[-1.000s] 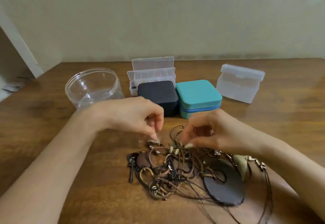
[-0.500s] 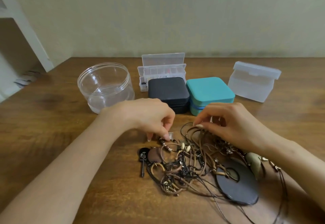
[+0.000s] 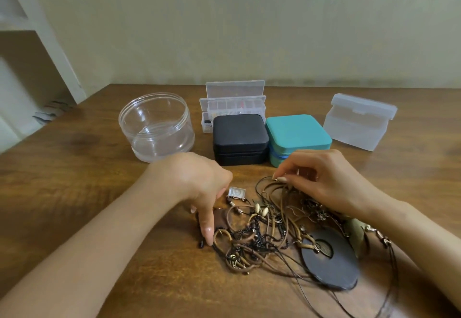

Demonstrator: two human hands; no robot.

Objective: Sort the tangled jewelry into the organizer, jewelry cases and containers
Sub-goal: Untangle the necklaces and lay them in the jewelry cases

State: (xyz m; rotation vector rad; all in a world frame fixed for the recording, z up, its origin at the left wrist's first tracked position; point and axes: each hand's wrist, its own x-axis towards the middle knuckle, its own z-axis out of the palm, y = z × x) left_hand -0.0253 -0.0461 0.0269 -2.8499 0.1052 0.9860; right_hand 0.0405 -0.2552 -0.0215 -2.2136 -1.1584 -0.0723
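Observation:
A tangled jewelry pile (image 3: pixel 262 233) of brown cords, dark bead chains and pendants lies on the wooden table (image 3: pixel 74 193) in front of me. My left hand (image 3: pixel 197 185) hovers over the pile's left edge, its index finger stretched down onto the pieces there and the other fingers curled. My right hand (image 3: pixel 326 183) pinches brown cords at the pile's far edge. A small silver rectangular pendant (image 3: pixel 237 192) lies free between the hands. A large dark disc pendant (image 3: pixel 329 262) lies at the right.
Behind the pile stand a clear round container (image 3: pixel 157 128), a clear compartment organizer (image 3: pixel 234 100) with its lid up, a closed black jewelry case (image 3: pixel 239 138), a closed teal jewelry case (image 3: pixel 296 133) and a frosted lidded box (image 3: pixel 359 120). White shelving stands at the far left.
My left hand has left the small silver pendant and moved down to the pile's left edge with its index finger out. My right hand has shifted to the cords at the far edge.

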